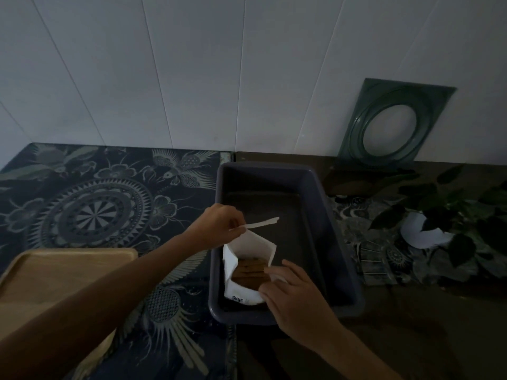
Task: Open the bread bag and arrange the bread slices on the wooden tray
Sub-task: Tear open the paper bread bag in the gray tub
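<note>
White paper forms the bread bag (248, 270), standing open-topped inside the dark plastic tub (315, 204); brown bread slices (248, 271) show in its mouth. Left hand (216, 224) pinches a torn paper strip (262, 222) above the bag; right hand (299, 300) grips the bag's near side, fingers closed on the paper. Slices are probably light, soft and crumbly: lift each by its edges. Wooden tray (55, 270) sits left, holding 0 slices.
</note>
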Demonstrator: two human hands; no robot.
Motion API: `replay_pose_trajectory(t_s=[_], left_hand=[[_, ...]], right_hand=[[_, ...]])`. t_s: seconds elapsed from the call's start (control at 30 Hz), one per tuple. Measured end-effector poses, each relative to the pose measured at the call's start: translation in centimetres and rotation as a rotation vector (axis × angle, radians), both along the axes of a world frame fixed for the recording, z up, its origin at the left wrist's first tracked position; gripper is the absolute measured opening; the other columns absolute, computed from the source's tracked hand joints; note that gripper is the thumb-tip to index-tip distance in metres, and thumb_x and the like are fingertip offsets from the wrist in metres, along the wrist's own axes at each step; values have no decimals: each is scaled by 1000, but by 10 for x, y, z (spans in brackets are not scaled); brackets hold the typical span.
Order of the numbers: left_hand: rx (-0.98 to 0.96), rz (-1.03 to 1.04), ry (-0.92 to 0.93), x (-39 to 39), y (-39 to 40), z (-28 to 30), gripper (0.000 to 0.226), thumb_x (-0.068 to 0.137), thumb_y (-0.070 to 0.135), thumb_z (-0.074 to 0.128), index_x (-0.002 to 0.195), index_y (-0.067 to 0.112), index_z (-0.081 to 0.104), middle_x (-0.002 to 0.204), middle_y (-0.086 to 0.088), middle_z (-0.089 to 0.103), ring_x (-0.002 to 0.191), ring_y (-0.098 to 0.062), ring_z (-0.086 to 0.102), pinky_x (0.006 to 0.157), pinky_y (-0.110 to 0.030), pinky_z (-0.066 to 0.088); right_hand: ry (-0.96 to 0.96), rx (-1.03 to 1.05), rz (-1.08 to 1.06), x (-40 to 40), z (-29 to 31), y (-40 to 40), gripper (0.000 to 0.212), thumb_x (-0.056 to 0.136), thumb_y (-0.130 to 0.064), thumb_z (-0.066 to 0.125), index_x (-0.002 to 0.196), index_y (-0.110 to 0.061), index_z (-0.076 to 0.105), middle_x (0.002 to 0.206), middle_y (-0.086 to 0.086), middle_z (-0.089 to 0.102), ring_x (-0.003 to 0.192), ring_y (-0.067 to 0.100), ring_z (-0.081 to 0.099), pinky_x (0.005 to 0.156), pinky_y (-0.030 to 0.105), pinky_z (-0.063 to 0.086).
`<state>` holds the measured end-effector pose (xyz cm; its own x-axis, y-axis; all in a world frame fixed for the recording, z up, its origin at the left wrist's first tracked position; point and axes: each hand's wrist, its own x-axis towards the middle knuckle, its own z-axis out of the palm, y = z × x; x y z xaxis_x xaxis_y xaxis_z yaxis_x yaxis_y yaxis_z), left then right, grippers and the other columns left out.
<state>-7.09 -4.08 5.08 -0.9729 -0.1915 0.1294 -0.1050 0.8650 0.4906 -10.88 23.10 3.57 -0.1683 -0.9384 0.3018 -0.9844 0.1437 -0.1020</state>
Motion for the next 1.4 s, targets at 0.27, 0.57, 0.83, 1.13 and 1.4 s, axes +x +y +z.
replay_pose_trajectory(t_s=[0.27, 0.57, 0.83, 1.13, 1.4], left_hand=[[51, 202, 39, 3, -7, 0, 4, 83, 21, 77, 79, 21, 77, 62, 20, 61, 57, 9, 58, 60, -6, 39], [-1, 145, 26, 9, 2, 6, 5, 87, 19, 76, 88, 16, 79, 78, 4, 75, 69, -6, 69, 73, -27, 61], [-31, 21, 21, 13, 19, 18, 8, 88, 21, 77, 92, 15, 81, 87, 1, 78, 76, -6, 72, 75, -25, 62], [10, 1, 42, 18, 24, 18, 2, 82, 23, 80, 83, 22, 81, 78, 9, 78, 63, 8, 63, 67, -8, 54], [140, 33, 70, 24, 24, 14, 7, 79, 25, 84, 85, 22, 83, 81, 10, 79, 64, 11, 63, 71, -10, 53]], right_hand=[[-55, 219, 50, 9, 12, 20, 4, 84, -30, 74, 88, -28, 75, 86, -13, 76, 85, 1, 67, 112, 24, 33], [-34, 249, -34, 7, 21, 25, 28, 95, -36, 46, 95, -30, 74, 89, -14, 75, 87, 5, 68, 105, 34, 51], [-29, 197, -173, 9, 28, 6, 29, 83, -20, 76, 112, -17, 73, 88, -2, 77, 88, 18, 71, 75, 32, 57], [-115, 439, -254, 17, 45, -72, 31, 98, -5, 53, 129, -6, 58, 127, 15, 62, 117, 31, 57, 92, 41, 50], [-26, 771, -303, 16, -8, -108, 50, 101, -19, 52, 147, -5, 38, 139, 18, 54, 123, 35, 56, 102, 49, 50]])
